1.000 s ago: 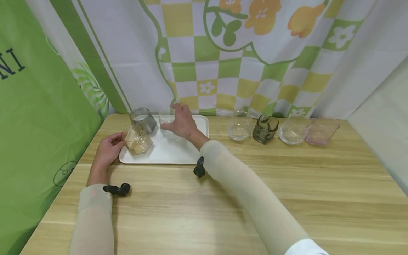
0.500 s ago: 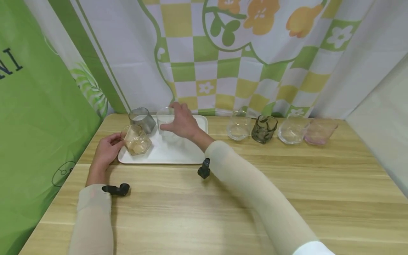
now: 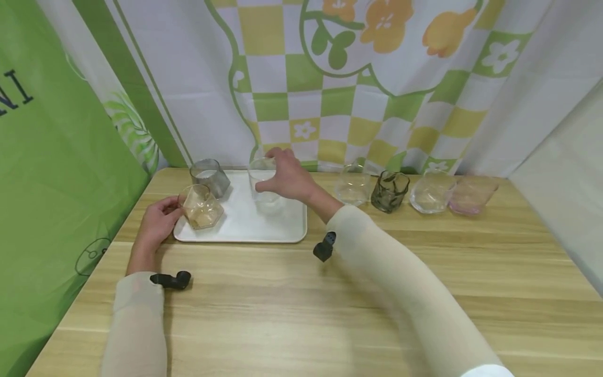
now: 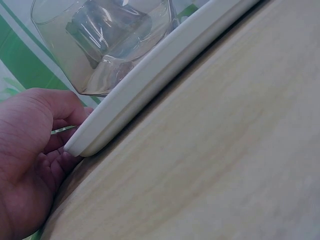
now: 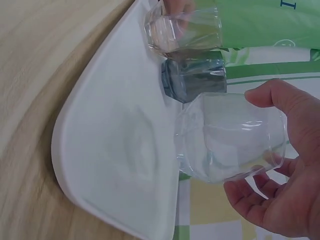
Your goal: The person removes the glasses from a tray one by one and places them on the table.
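Observation:
My right hand grips a clear drinking glass near its rim, thumb on one side and fingers on the other. This glass is over the back part of a white tray; whether its base touches the tray I cannot tell. At the tray's left end, my left hand holds the edge, the thumb side by the rim and curled fingers beneath it in the left wrist view. Right beside that hand, an amber glass stands on the tray. Behind it stands a smoky grey glass.
Along the table's back right stand a clear glass, a dark patterned glass, another clear glass and a pinkish glass. A patterned curtain hangs behind the wooden table; green cloth hangs at the left.
My right hand and the clear glass have shifted right along the tray, away from the grey glass. My left hand keeps its place at the tray's edge.

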`<state>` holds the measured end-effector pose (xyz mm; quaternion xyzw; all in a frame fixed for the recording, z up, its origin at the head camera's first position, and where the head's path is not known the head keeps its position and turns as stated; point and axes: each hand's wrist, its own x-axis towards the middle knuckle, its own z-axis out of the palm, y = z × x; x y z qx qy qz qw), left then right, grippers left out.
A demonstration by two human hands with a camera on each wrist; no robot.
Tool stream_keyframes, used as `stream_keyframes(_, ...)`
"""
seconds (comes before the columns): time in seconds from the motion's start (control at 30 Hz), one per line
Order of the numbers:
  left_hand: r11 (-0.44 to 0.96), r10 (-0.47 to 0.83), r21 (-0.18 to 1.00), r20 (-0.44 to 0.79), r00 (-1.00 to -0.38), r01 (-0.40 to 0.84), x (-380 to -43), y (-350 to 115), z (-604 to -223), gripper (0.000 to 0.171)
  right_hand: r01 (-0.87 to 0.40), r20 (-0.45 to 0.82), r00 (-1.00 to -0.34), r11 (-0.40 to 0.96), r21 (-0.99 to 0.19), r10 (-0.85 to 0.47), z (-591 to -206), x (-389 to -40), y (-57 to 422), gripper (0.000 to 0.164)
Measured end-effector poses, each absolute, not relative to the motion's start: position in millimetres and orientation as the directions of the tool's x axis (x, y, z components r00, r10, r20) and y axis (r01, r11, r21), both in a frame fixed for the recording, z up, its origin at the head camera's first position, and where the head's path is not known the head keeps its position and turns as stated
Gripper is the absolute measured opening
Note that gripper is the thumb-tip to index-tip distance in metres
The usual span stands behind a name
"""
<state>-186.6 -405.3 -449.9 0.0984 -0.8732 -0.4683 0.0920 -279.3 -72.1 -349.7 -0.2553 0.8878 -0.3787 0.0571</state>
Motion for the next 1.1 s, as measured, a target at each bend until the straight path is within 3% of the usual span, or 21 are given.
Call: stream_keyframes(1.1, 0.57, -0.252, 0.818, 0.087, -0.964, -0.075, -187.7, -406.2, -452.5, 0.042, -0.38, 0.01, -0.881, 0.697, -0.608, -0.472, -325.3, -290.7, 18.1, 0.084)
